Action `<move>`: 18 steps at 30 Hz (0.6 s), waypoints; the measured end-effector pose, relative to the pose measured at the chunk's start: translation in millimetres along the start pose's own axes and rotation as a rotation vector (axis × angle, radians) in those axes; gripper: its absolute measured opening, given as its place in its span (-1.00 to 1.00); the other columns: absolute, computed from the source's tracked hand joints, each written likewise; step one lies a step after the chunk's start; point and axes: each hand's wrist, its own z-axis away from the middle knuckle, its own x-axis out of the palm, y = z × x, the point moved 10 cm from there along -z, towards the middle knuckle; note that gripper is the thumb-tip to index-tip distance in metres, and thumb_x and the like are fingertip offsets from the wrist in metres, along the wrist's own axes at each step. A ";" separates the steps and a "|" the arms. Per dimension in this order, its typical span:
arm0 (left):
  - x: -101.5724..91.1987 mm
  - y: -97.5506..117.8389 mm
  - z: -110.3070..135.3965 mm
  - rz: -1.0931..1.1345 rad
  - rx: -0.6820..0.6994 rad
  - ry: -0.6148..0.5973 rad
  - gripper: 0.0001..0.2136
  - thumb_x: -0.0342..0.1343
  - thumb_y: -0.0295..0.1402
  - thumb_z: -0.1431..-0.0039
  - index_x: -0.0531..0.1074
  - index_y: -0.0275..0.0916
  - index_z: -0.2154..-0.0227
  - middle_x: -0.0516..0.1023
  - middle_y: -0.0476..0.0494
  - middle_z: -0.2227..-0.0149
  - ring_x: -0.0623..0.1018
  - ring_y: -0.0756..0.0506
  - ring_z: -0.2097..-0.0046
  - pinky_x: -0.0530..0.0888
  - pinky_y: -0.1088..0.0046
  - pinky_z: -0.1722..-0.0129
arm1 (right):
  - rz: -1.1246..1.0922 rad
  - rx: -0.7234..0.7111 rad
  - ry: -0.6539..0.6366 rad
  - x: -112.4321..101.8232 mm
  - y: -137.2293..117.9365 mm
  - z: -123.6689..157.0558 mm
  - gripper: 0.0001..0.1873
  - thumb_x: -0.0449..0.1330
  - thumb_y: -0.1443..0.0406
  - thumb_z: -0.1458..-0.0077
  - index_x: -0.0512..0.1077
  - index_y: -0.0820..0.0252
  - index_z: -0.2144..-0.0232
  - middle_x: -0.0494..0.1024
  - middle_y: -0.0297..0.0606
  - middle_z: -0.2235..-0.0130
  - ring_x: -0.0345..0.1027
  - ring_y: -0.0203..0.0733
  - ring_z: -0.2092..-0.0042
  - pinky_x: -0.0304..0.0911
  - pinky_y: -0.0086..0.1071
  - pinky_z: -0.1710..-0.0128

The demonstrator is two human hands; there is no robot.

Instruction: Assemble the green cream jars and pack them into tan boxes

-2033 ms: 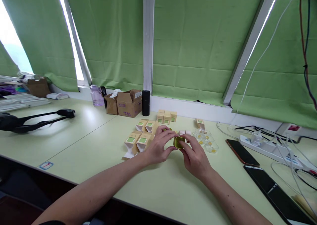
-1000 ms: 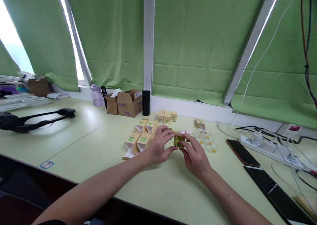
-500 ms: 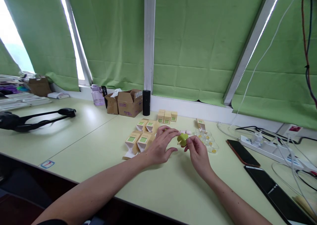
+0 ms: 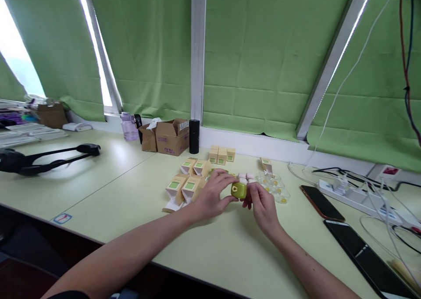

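Observation:
A small glossy green case (image 4: 239, 191) with rounded corners and a pale loop-shaped mark on its front is held between my two hands above the table. My left hand (image 4: 215, 193) grips its left side, thumb below and fingers above. At the opposite edge, my right hand (image 4: 261, 203) has its thumb and fingers pinched against the case; its fingertips are partly hidden. Just behind lie several small pale pink pieces (image 4: 246, 176). Clear plastic packaging with yellow dots (image 4: 274, 188) spreads to the right. Left of my left hand stand several small open cardboard boxes (image 4: 175, 187) with green labels.
Closed small boxes (image 4: 222, 156) stand near the wall, and another open box (image 4: 267, 165) lies to their right. Farther back are a black cylinder (image 4: 194, 137) and a cardboard carton (image 4: 171, 137). Phones (image 4: 322, 202) and a cabled power strip (image 4: 358, 197) occupy the right.
The green case has turned its marked face toward me and shifted slightly left and down. My left hand, apart from it before, now holds its left side.

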 end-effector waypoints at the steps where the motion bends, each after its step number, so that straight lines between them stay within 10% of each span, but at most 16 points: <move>1: -2.3 -5.4 -0.6 0.047 -0.056 0.017 -0.57 0.43 -0.36 -0.19 0.53 -0.19 -0.11 0.62 -0.27 -0.02 0.44 -0.31 -0.15 0.50 0.01 -0.16 | 0.051 -0.020 0.029 -6.4 0.9 -2.2 -0.47 -0.03 -0.15 -0.46 0.44 0.08 0.28 0.56 -0.31 0.45 0.44 -0.17 0.45 0.30 -0.34 0.41; 8: 9.0 -58.0 7.8 0.615 -0.506 0.080 -0.52 0.45 -0.30 -0.14 0.53 -0.23 -0.11 0.59 -0.27 -0.06 0.60 -0.15 0.03 0.56 0.22 -0.05 | 0.794 -0.276 0.105 -20.8 6.5 -15.4 -0.77 0.15 0.31 -0.30 0.54 0.09 0.05 0.66 -0.18 0.18 0.47 0.01 0.15 0.26 -0.23 0.22; 18: 20.8 -60.3 5.6 0.952 -0.578 0.092 -0.46 0.54 -0.31 -0.04 0.51 -0.24 -0.06 0.59 -0.25 0.02 0.60 -0.18 0.00 0.57 0.16 -0.09 | 1.161 -0.366 0.024 3.9 20.9 -17.3 -0.57 0.30 0.41 -0.21 0.54 0.06 -0.12 0.57 -0.08 -0.08 0.32 0.11 -0.06 0.21 -0.09 0.00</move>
